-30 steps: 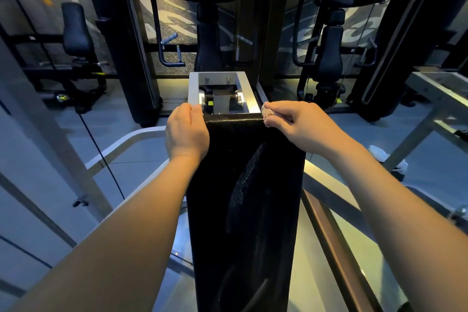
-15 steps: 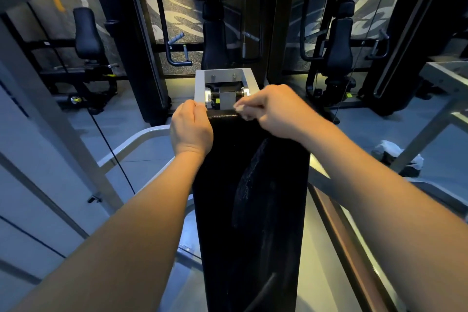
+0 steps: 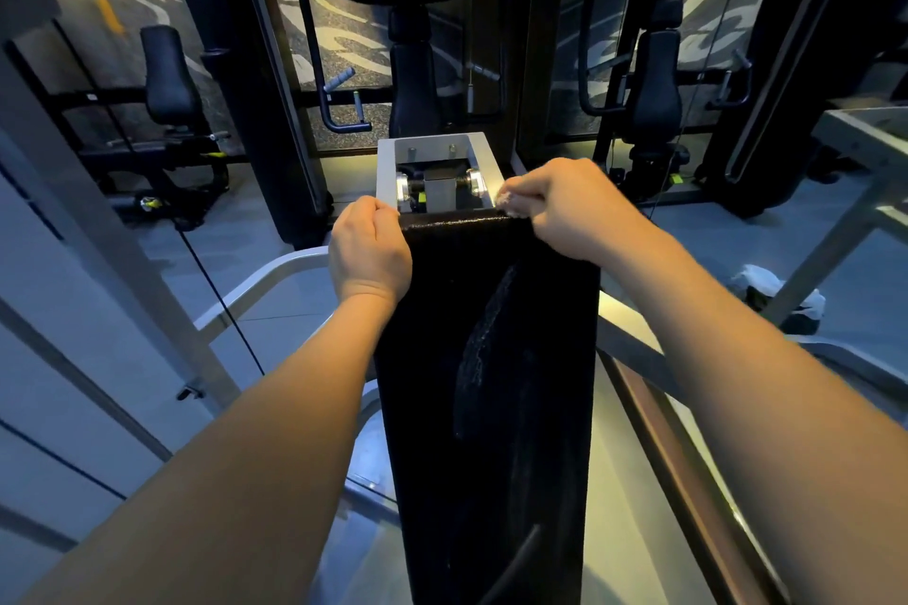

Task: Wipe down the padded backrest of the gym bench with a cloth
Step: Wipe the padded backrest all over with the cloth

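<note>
The black padded backrest (image 3: pixel 491 383) runs from the bottom of the view up to its far top edge, with a pale wet smear down its middle. My left hand (image 3: pixel 368 248) grips the top left corner of the pad, fingers curled over the edge. My right hand (image 3: pixel 565 206) sits at the top right corner, fingers curled round a small whitish cloth (image 3: pixel 506 203) pressed on the top edge; only a bit of cloth shows past the knuckles.
A grey metal bracket (image 3: pixel 484 157) with bolts sits just beyond the pad's top. Grey frame rails (image 3: pixel 255 280) curve at the left, and a brown bar (image 3: pixel 678 457) runs down the right. Black gym machines (image 3: pixel 412 64) stand behind. A white bundle (image 3: pixel 766 285) lies on the floor at right.
My right hand slid with the cloth from the right corner toward the middle of the top edge, then back to the right corner. My left hand stayed on the left corner.
</note>
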The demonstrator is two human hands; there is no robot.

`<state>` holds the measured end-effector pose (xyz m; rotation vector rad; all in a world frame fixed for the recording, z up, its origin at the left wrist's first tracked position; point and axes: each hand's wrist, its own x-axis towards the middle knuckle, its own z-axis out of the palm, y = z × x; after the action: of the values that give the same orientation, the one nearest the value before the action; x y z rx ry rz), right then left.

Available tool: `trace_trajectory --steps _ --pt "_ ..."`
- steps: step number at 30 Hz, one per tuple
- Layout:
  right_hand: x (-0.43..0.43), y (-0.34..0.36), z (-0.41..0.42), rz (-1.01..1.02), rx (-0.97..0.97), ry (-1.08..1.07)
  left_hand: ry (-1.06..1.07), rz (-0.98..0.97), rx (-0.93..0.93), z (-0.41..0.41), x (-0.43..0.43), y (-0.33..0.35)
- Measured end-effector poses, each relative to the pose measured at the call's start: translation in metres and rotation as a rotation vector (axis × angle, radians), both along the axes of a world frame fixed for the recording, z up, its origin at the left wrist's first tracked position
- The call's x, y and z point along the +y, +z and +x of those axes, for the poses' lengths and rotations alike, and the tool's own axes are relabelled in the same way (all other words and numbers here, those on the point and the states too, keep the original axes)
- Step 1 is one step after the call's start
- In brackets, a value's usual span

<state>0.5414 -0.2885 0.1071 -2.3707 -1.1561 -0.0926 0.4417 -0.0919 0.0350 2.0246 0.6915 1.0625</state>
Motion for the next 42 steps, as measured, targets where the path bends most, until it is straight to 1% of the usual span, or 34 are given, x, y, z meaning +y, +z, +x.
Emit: trace_trajectory --steps 2,4,6,8,10,12,14,17,19,22,24,25,28,31,32,35,38,40,42 --pt "-0.01 -0.004 0.003 0.009 -0.035 -0.088 0.005 0.011 -0.003 0.0 0.0 -0.001" --pt "0.007 -0.012 -0.01 0.032 -0.101 -0.126 0.003 0.013 -0.005 0.001 0.001 -0.002" --pt "0.031 -0.021 -0.027 0.041 -0.14 -0.082 0.0 0.019 -0.003 0.001 0.002 -0.003" --pt "0.038 -0.026 -0.033 0.043 -0.171 -0.001 0.02 0.04 -0.003 0.0 0.0 -0.003" --pt "0.024 -0.023 -0.022 0.03 -0.175 0.027 0.045 0.058 -0.002 0.0 -0.003 -0.004" --pt "0.003 -0.02 -0.006 -0.006 -0.177 -0.025 0.056 0.071 0.001 0.001 -0.005 -0.004" --pt "-0.017 -0.022 0.011 0.071 -0.142 -0.112 0.069 0.074 0.005 0.001 -0.004 -0.004" --pt "-0.041 -0.035 0.025 0.27 0.014 -0.182 0.082 0.079 0.006 0.002 -0.004 -0.005" --pt "-0.049 -0.046 0.027 0.374 0.105 -0.21 0.085 0.087 0.007 0.002 -0.003 -0.006" --pt "-0.047 -0.059 0.03 0.535 0.162 -0.212 0.099 0.092 0.002 0.002 -0.003 -0.005" --pt "-0.051 -0.075 0.028 0.662 0.265 -0.24 0.105 0.102 0.006 0.002 -0.005 -0.004" --pt "-0.056 -0.089 0.025 0.684 0.317 -0.261 0.106 0.112 0.008 0.002 -0.006 -0.004" --pt "-0.072 -0.129 -0.003 0.667 0.449 -0.315 0.124 0.132 0.0 0.001 -0.006 -0.005" --pt "-0.074 -0.134 -0.015 0.774 0.64 -0.313 0.147 0.129 0.009 0.002 -0.008 -0.005" --pt "-0.069 -0.127 -0.009 0.812 0.645 -0.314 0.152 0.129 0.01 0.002 -0.009 -0.005" --pt "-0.054 -0.091 0.016 0.881 0.557 -0.276 0.147 0.129 0.001 0.002 -0.009 -0.005" --pt "-0.048 -0.08 0.026 0.855 0.438 -0.223 0.152 0.128 0.002 0.003 -0.009 -0.006" --pt "-0.053 -0.09 0.013 0.856 0.469 -0.244 0.152 0.13 0.006 0.004 -0.008 -0.006" --pt "-0.062 -0.121 -0.001 0.843 0.545 -0.3 0.157 0.128 0.002 0.004 -0.007 -0.006"
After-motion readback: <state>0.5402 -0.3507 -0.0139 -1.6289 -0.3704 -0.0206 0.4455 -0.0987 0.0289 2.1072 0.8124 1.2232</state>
